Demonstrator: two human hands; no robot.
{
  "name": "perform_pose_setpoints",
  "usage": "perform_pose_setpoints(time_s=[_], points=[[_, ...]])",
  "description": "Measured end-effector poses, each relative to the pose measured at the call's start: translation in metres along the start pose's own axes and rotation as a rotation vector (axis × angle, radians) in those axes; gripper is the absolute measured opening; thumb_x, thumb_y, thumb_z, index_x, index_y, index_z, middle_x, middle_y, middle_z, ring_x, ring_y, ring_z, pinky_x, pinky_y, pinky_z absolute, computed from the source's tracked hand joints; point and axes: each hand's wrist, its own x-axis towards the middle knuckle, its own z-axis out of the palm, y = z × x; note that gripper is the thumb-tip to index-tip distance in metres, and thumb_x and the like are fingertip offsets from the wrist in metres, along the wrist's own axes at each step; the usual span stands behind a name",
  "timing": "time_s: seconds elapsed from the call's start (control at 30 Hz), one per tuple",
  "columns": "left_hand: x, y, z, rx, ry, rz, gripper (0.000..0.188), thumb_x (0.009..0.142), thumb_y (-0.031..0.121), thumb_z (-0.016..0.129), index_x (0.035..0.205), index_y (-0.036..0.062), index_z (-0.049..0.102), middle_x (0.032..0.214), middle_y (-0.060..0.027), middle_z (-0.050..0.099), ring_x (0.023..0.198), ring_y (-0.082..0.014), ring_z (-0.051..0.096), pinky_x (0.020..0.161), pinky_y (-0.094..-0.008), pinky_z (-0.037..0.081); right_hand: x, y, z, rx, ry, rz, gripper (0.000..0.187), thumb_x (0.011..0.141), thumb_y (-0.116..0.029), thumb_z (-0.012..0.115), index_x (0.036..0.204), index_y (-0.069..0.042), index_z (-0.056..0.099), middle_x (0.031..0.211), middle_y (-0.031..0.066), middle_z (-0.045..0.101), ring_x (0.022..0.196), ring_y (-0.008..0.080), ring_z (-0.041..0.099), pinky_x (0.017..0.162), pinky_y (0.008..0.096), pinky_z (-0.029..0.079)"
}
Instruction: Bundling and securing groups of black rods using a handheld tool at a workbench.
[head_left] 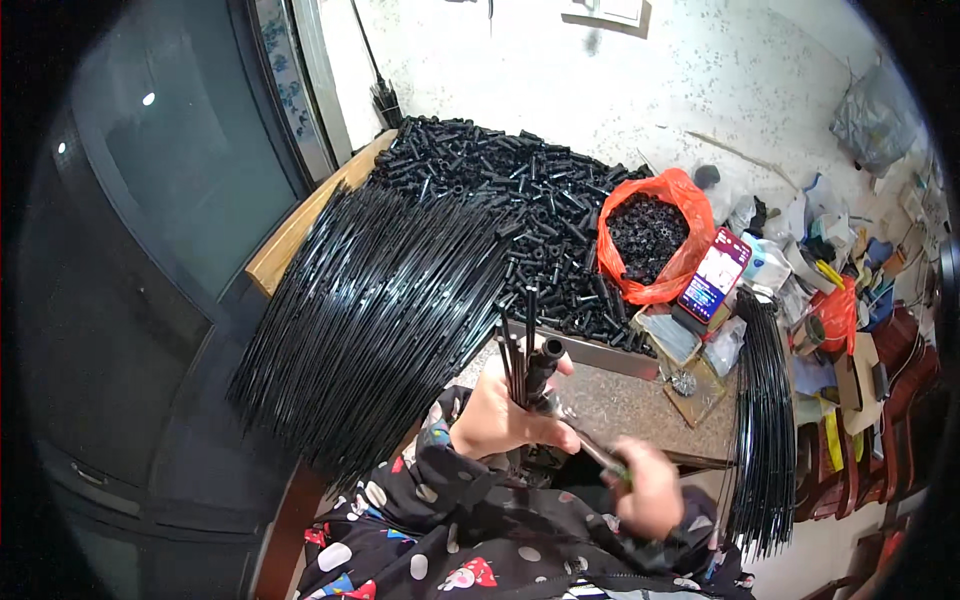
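Observation:
My left hand (492,412) is closed around several thin black rods (516,370), which stand up out of the fist. In the same grip is a short black tube (543,366) with its open end facing up. My right hand (650,490), smeared by motion, is closed on a tool with a metal shaft (600,455). The tool's far end reaches to the left hand, just below the tube; its exact kind I cannot make out. Both hands are in front of the table's near edge.
A large pile of black tubes (460,155) covers the table's back. Long black rods (370,300) lie to the left, with another bundle (765,430) at the right. A red plastic bag (608,262) of small black parts sits beside a propped phone (714,275). Clutter crowds the far right.

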Motion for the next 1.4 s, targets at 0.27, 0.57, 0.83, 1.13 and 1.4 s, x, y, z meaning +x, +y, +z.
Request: perform_pose_setpoints(time_s=[0.27,0.57,0.83,1.13,1.4], points=[[-0.003,0.01,0.008,0.401,0.027,0.05,0.031,0.047,0.013,0.073,0.064,0.0032,0.048,0.055,0.0041,0.043,0.05,-0.0018,0.037,0.044,-0.0162,0.032,0.002,-0.005,-0.013,1.525,-0.698,0.691,0.052,0.076,-0.006,0.037,0.12,-0.006,0.009,0.095,0.0123,0.045,0.072,0.0191,0.049,0.066,0.0279,0.038],[-0.009,0.008,0.015,0.274,0.115,-0.064,0.022,0.055,0.008,0.067,0.062,0.0041,0.047,0.056,0.0033,0.044,0.051,-0.0027,0.04,0.045,-0.017,0.033,-0.014,-0.021,0.02,1.364,-0.577,0.588,0.024,0.074,-0.003,0.041,0.097,0.001,0.036,0.061,0.0047,0.043,0.05,0.0092,0.04,0.045,0.0212,0.031],[-0.009,-0.004,0.012,0.223,0.212,-0.061,0.032,0.05,-0.006,0.057,0.078,0.0012,0.045,0.05,0.0046,0.038,0.043,-0.003,0.034,0.039,-0.016,0.028,-0.01,-0.029,0.039,1.123,-0.238,0.708,0.011,0.073,-0.011,0.047,0.081,-0.003,0.046,0.054,-0.0002,0.043,0.047,0.0064,0.04,0.043,0.0197,0.033],[-0.022,-0.023,-0.01,0.131,-0.028,0.03,0.06,0.046,-0.001,0.069,0.095,-0.0017,0.035,0.049,0.0047,0.033,0.038,-0.0037,0.034,0.034,-0.0168,0.025,-0.009,0.11,-0.003,-0.183,0.34,0.539,0.016,0.064,-0.005,0.05,0.08,-0.004,0.045,0.067,0.0133,0.048,0.063,0.027,0.048,0.057,0.0323,0.038],[-0.023,-0.032,-0.019,-0.029,-0.012,-0.049,0.059,0.047,0.001,0.07,0.095,-0.002,0.035,0.052,0.0042,0.036,0.04,-0.0039,0.034,0.035,-0.0167,0.025,-0.016,0.111,-0.006,-0.372,0.057,0.25,0.024,0.059,0.0,0.044,0.084,-0.003,0.044,0.071,0.0107,0.045,0.073,0.0246,0.045,0.06,0.031,0.04]])
